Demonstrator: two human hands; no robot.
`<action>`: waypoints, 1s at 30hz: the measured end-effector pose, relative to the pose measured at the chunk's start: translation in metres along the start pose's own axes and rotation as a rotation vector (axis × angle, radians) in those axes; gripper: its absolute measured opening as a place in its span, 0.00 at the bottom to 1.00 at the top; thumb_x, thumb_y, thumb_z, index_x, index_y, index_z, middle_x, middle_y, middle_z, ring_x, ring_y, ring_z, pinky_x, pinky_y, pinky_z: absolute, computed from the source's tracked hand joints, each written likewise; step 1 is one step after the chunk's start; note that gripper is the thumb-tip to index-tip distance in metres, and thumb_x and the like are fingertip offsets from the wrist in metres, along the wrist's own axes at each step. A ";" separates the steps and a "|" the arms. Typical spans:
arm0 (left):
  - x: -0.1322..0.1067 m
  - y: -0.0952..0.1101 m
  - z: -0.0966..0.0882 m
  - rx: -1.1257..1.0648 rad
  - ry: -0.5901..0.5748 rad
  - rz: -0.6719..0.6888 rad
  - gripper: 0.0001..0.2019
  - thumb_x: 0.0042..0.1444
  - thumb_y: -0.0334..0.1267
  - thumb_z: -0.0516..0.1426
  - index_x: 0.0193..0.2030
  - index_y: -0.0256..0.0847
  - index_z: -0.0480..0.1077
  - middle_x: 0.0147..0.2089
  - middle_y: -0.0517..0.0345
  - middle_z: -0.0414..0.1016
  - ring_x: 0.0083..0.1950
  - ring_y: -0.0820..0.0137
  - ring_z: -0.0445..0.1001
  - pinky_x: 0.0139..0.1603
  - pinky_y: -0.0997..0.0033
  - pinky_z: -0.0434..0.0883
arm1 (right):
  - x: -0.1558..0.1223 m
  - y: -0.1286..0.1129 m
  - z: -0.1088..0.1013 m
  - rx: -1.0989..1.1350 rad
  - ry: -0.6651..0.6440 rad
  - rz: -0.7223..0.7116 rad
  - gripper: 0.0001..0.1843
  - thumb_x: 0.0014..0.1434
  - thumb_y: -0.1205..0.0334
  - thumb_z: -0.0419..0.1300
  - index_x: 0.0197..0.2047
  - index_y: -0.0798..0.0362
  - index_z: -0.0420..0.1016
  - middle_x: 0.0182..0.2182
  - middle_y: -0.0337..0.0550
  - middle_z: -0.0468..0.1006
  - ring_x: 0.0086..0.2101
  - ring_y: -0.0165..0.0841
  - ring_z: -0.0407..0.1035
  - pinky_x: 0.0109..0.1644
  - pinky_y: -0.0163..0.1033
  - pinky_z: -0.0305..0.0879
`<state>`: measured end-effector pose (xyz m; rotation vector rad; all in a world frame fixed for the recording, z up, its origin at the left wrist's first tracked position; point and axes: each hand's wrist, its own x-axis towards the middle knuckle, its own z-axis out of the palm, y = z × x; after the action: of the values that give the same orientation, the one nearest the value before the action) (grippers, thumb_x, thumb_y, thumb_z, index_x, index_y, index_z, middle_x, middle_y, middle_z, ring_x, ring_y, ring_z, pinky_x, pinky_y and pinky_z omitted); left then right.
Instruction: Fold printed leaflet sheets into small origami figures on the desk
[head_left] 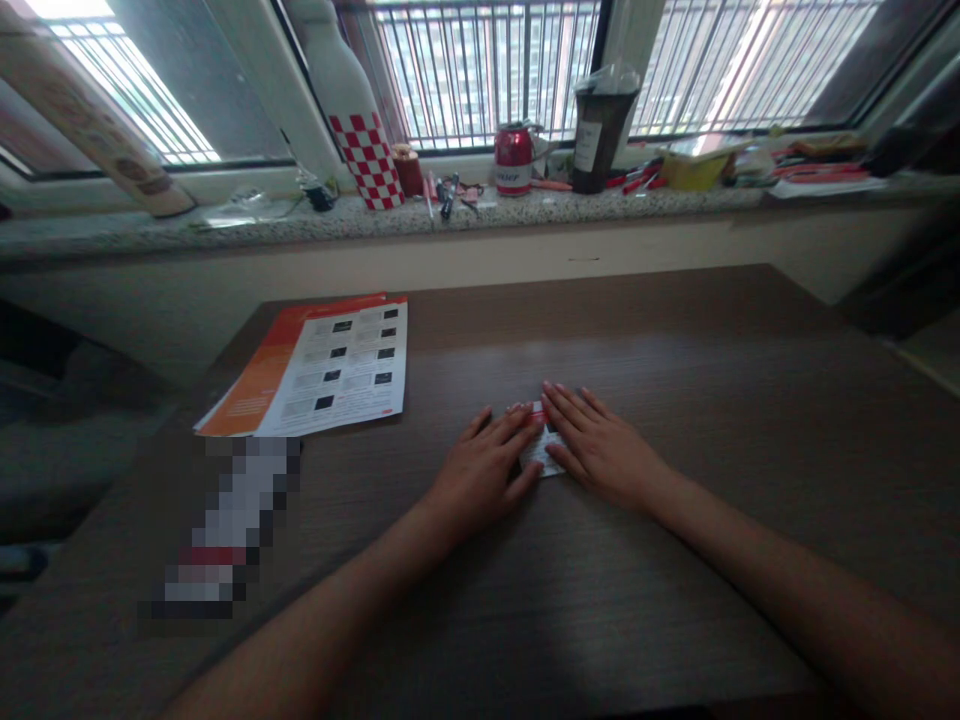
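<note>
A small folded piece of printed paper (541, 450), white with a red edge, lies on the dark wooden table (675, 340). My left hand (487, 470) lies flat on its left side with fingers stretched out over it. My right hand (596, 445) lies flat on its right side, fingers extended and pressing the paper down. Most of the paper is hidden under the two hands.
An orange and white printed leaflet (322, 365) lies at the table's far left. A blurred-out object (225, 530) sits below it. The stone windowsill holds a checkered bottle (360, 110), a red can (514, 158), a dark cup (600, 130), pens and clutter.
</note>
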<state>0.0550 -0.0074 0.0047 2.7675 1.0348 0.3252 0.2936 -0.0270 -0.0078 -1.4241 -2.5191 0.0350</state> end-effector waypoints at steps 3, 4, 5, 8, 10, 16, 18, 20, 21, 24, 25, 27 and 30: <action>-0.002 -0.001 -0.001 0.029 0.019 -0.034 0.28 0.75 0.52 0.52 0.77 0.44 0.60 0.78 0.45 0.59 0.76 0.55 0.61 0.77 0.49 0.57 | -0.002 0.001 0.004 0.005 -0.027 0.005 0.38 0.78 0.46 0.43 0.82 0.54 0.41 0.77 0.54 0.50 0.76 0.43 0.44 0.79 0.56 0.46; -0.002 -0.002 -0.002 0.034 0.017 -0.036 0.28 0.75 0.52 0.51 0.77 0.44 0.60 0.78 0.45 0.59 0.76 0.54 0.62 0.77 0.49 0.58 | -0.002 0.002 0.005 0.003 -0.031 0.006 0.38 0.78 0.45 0.43 0.82 0.54 0.41 0.77 0.54 0.50 0.76 0.43 0.44 0.79 0.57 0.46; -0.003 -0.003 -0.003 0.036 0.009 -0.030 0.28 0.76 0.51 0.51 0.77 0.44 0.59 0.78 0.46 0.59 0.76 0.55 0.62 0.77 0.50 0.58 | -0.002 0.002 0.006 -0.001 -0.035 0.007 0.38 0.78 0.45 0.43 0.82 0.55 0.42 0.77 0.55 0.51 0.76 0.43 0.44 0.79 0.57 0.46; -0.005 -0.007 -0.003 0.043 -0.030 -0.006 0.29 0.77 0.49 0.48 0.79 0.42 0.55 0.79 0.47 0.57 0.79 0.59 0.58 0.79 0.51 0.53 | -0.001 0.004 0.008 -0.001 -0.040 0.003 0.40 0.77 0.42 0.43 0.82 0.56 0.42 0.77 0.56 0.51 0.76 0.44 0.44 0.78 0.58 0.46; -0.006 -0.010 -0.003 0.054 -0.041 -0.015 0.30 0.77 0.50 0.48 0.80 0.39 0.52 0.80 0.47 0.55 0.80 0.61 0.54 0.80 0.51 0.50 | -0.001 0.006 0.009 0.006 -0.038 0.002 0.42 0.76 0.40 0.43 0.82 0.55 0.41 0.77 0.56 0.52 0.76 0.45 0.45 0.78 0.58 0.47; -0.006 -0.012 -0.001 0.066 -0.049 -0.051 0.32 0.75 0.52 0.51 0.80 0.42 0.52 0.81 0.50 0.53 0.82 0.57 0.50 0.81 0.42 0.43 | 0.000 0.008 0.010 0.007 -0.062 -0.001 0.43 0.76 0.38 0.43 0.81 0.57 0.43 0.77 0.58 0.51 0.76 0.46 0.44 0.78 0.59 0.47; -0.006 -0.012 -0.003 0.060 -0.032 -0.043 0.32 0.74 0.52 0.52 0.79 0.43 0.54 0.81 0.50 0.54 0.81 0.57 0.51 0.81 0.42 0.44 | 0.000 0.008 0.010 0.016 -0.053 -0.003 0.43 0.76 0.38 0.44 0.82 0.56 0.42 0.77 0.58 0.51 0.75 0.46 0.45 0.78 0.59 0.47; -0.006 -0.010 -0.006 0.055 0.013 -0.019 0.31 0.73 0.51 0.54 0.77 0.43 0.59 0.80 0.49 0.56 0.80 0.57 0.55 0.81 0.45 0.50 | 0.000 0.007 0.010 0.025 -0.041 -0.006 0.43 0.76 0.38 0.45 0.82 0.54 0.40 0.77 0.57 0.51 0.75 0.46 0.45 0.78 0.59 0.47; -0.006 -0.010 -0.008 0.054 0.041 -0.001 0.29 0.73 0.50 0.55 0.75 0.42 0.62 0.79 0.48 0.58 0.79 0.57 0.58 0.79 0.47 0.54 | 0.000 0.007 0.010 0.027 -0.038 -0.007 0.43 0.76 0.38 0.45 0.82 0.54 0.40 0.77 0.57 0.51 0.75 0.45 0.45 0.78 0.59 0.47; -0.008 -0.008 -0.011 0.047 0.101 0.082 0.19 0.75 0.44 0.55 0.67 0.43 0.71 0.73 0.49 0.69 0.70 0.57 0.71 0.71 0.52 0.70 | -0.001 0.008 0.009 0.022 -0.032 -0.013 0.41 0.77 0.41 0.44 0.82 0.55 0.39 0.77 0.57 0.50 0.76 0.44 0.45 0.78 0.58 0.46; -0.009 -0.008 -0.011 0.043 0.105 0.115 0.16 0.75 0.42 0.54 0.65 0.44 0.73 0.70 0.50 0.73 0.67 0.58 0.74 0.67 0.54 0.73 | -0.002 0.009 0.008 0.016 -0.030 -0.014 0.40 0.77 0.42 0.43 0.82 0.55 0.39 0.77 0.57 0.49 0.76 0.44 0.45 0.78 0.58 0.45; -0.010 -0.008 -0.010 0.034 0.085 0.184 0.15 0.77 0.37 0.52 0.63 0.46 0.75 0.66 0.52 0.77 0.64 0.60 0.77 0.63 0.55 0.77 | -0.004 0.013 0.008 0.005 -0.027 -0.008 0.39 0.78 0.44 0.43 0.82 0.55 0.38 0.77 0.57 0.48 0.76 0.44 0.45 0.78 0.58 0.45; -0.009 -0.008 -0.007 0.022 0.044 0.237 0.16 0.77 0.36 0.52 0.65 0.47 0.74 0.67 0.51 0.75 0.68 0.59 0.74 0.66 0.51 0.74 | -0.008 0.019 0.007 0.008 -0.017 0.001 0.39 0.78 0.46 0.44 0.82 0.52 0.34 0.78 0.54 0.47 0.75 0.44 0.45 0.78 0.59 0.45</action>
<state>0.0411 -0.0069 0.0085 2.9196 0.7228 0.4092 0.3123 -0.0231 -0.0189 -1.4278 -2.5294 0.0575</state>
